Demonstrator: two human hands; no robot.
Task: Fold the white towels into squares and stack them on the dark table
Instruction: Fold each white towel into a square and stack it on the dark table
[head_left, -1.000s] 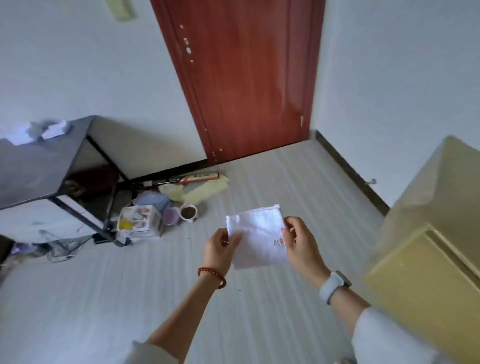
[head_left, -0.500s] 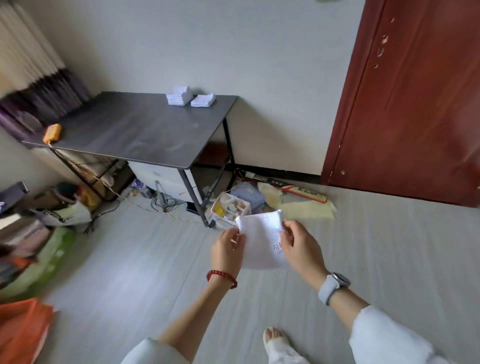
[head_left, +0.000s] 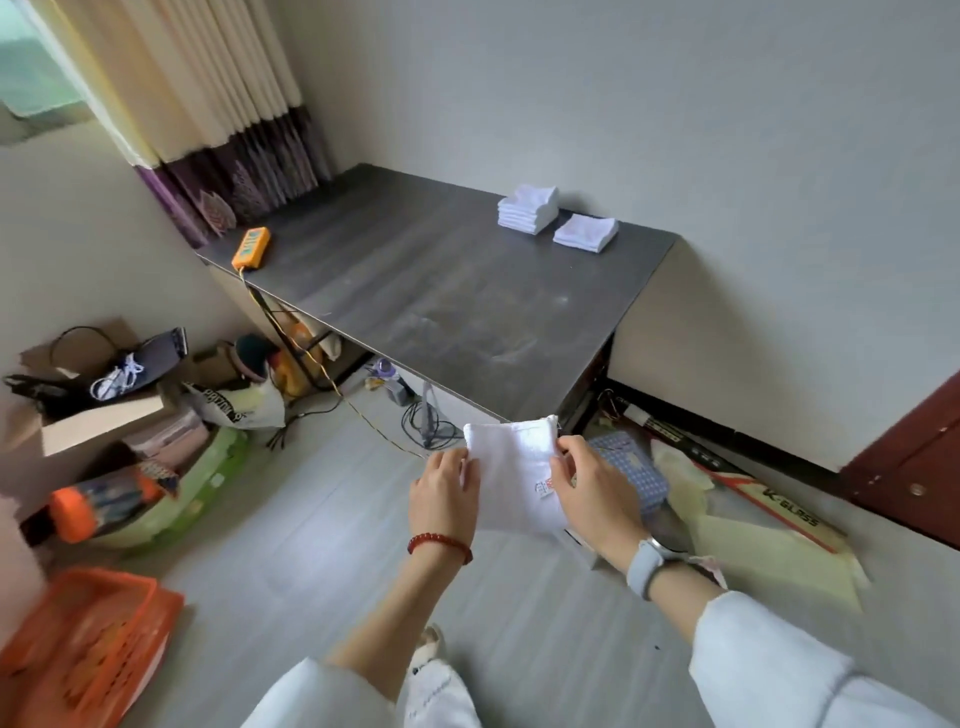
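Count, head view:
- hands: 2, left hand (head_left: 444, 493), right hand (head_left: 597, 488)
- folded towel held in air (head_left: 514, 467): 1
- towel piles on dark table (head_left: 415, 291): 2, tall stack (head_left: 527, 209), low stack (head_left: 586, 232); layers per pile not countable
- orange device (head_left: 251, 248) on table: 1
- orange basket (head_left: 78, 649) on floor: 1
- red bead bracelet (head_left: 439, 543): 1
- wristwatch (head_left: 649, 564): 1

The tabletop (head_left: 441, 291) stood against the wall. At its far right corner lay two towel stacks (head_left: 529, 209), the taller one left of the lower one (head_left: 586, 233). A power strip (head_left: 251, 248) lay at the tabletop's left end. A folded towel (head_left: 519, 467) hung before the tabletop's near corner, left hand (head_left: 442, 493) and right hand (head_left: 592, 488) at its sides. A basket (head_left: 83, 644) sat on the floor, well left of the tabletop.
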